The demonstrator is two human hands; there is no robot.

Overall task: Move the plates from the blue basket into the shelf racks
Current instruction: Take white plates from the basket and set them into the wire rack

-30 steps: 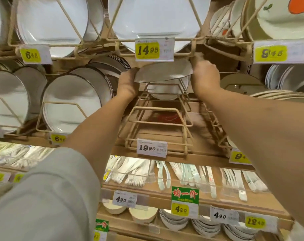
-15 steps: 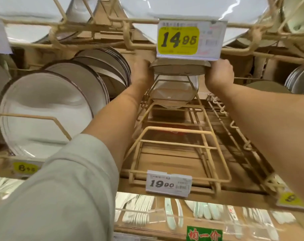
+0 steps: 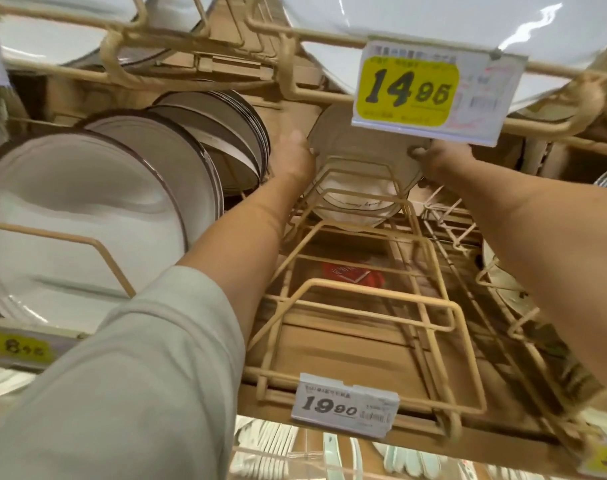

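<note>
L hand (image 3: 295,157) & R hand (image 3: 444,161) gripping plate (image 3: 361,150), beige wire rack (image 3: 381,293), wood shelf (image 3: 347,348), 19.90 tag (image 3: 343,403)

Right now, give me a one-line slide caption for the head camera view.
Left hand and right hand hold a round white ceramic plate at the back of a beige wire shelf rack.

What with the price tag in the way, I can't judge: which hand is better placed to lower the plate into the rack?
Probably the right hand: its fingers visibly curl round the plate. The left hand touches the opposite rim, but its fingers are hidden, so its hold is unclear.
</note>
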